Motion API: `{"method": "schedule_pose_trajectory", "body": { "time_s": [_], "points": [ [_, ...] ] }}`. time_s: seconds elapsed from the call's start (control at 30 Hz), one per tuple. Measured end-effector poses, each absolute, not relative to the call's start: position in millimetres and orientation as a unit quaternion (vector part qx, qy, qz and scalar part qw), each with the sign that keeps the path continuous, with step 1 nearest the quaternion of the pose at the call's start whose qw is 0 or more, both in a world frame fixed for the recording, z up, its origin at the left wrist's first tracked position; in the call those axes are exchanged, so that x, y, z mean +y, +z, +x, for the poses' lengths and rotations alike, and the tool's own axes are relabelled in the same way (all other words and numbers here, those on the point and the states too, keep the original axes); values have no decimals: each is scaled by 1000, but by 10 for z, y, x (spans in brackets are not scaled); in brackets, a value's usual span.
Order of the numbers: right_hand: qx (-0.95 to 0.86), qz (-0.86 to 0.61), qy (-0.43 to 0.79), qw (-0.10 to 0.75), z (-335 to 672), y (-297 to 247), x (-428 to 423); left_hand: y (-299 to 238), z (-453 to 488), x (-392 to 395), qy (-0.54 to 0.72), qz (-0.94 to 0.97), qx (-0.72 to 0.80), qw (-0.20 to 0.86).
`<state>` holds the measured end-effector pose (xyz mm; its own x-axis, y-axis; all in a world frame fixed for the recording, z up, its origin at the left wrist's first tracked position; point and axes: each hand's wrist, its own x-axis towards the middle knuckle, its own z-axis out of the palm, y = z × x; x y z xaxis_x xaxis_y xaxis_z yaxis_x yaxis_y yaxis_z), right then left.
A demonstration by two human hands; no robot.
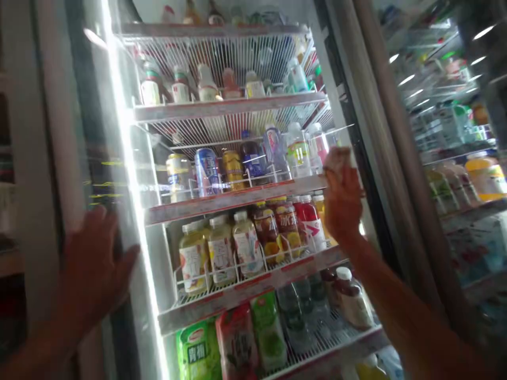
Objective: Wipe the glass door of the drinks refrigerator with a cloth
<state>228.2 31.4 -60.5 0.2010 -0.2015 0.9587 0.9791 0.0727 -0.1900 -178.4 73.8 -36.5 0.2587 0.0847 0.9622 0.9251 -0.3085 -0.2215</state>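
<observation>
Pale cloth point(338, 157), blurred — in the right hand point(343, 206).

Easiest one is the green bag point(198, 351) down low: two big characters, 青 and what looks like 梅. The pair of brown bottles point(266, 228) has white characters, last one's probably 茶, rest is mush. Red bottle point(311, 224) has what looks like a big V. Blue can point(206, 173) has lettering too, but it's way too blurry to read tbh.
</observation>
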Motion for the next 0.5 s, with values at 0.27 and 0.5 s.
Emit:
{"method": "schedule_pose_trajectory", "body": {
  "time_s": [0.27,0.5],
  "points": [
    [-504,-415,-524,547,1537,-656,338,-498,-1493,886,-526,-655,-343,420],
    [-612,-344,-556,445,880,-669,449,-735,-1366,933,-564,-644,-318,407]
  ]
}}
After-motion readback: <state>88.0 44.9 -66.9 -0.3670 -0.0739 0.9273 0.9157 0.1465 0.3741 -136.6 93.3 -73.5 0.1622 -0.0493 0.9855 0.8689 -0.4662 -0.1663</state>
